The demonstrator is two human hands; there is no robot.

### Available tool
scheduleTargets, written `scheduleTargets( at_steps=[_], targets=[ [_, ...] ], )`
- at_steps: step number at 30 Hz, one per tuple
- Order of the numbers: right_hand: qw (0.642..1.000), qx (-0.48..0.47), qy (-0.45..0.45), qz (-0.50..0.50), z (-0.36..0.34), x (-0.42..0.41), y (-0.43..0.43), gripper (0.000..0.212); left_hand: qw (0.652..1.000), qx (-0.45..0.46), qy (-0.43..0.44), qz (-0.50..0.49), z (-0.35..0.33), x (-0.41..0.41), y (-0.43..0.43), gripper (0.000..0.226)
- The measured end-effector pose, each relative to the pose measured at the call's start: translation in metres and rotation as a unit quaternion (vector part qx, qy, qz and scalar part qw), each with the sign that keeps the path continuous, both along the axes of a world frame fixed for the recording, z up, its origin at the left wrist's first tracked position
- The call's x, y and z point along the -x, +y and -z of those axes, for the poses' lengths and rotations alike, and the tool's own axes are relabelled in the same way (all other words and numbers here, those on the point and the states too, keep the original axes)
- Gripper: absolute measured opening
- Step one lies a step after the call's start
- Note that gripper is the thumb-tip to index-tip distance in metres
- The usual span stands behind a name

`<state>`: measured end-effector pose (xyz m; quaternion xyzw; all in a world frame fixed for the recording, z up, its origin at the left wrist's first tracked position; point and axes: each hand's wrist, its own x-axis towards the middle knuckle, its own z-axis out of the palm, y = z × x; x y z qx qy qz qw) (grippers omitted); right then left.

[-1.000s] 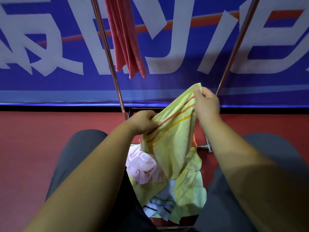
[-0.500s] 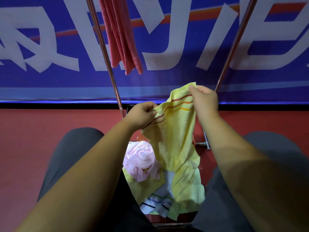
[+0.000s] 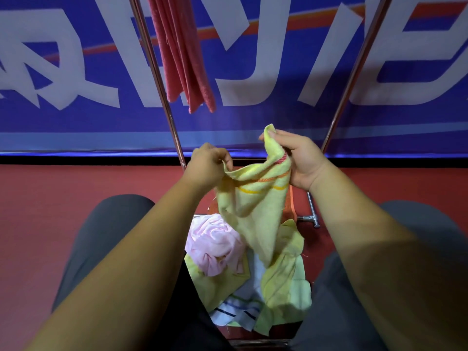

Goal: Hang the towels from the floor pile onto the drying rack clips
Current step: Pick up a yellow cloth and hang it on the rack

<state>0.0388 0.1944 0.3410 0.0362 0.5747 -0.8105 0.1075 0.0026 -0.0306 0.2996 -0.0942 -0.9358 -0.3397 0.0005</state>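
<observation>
Your left hand and right hand each pinch the towel, spread between them. Next, I think, lift it to the rack above.

The red towel and both rack poles run off the top edge.

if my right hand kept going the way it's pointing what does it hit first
Likely the hanging red towel, up and left of the right hand; depth is unclear, so it may instead reach the blue banner.
</observation>
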Motion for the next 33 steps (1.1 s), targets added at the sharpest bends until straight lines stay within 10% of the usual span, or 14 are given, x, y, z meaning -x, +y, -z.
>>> scheduleTargets(
  at_steps=[18, 23, 33],
  targets=[
    [0.990, -0.059, -0.017, -0.129, 0.015, 0.002, -0.010, 0.017, 0.943, -0.261, -0.205, 0.000, -0.007, -0.003, 0.003, 0.023],
    [0.993, -0.109, -0.001, -0.047, 0.035, 0.014, -0.013, 0.013, 0.946, -0.253, -0.200, 0.027, -0.012, -0.008, 0.013, 0.053],
    [0.976, -0.214, 0.024, 0.037, 0.050, 0.023, -0.012, 0.026, 0.906, -0.359, -0.224, -0.029, -0.001, 0.001, 0.022, 0.022]
  ],
)
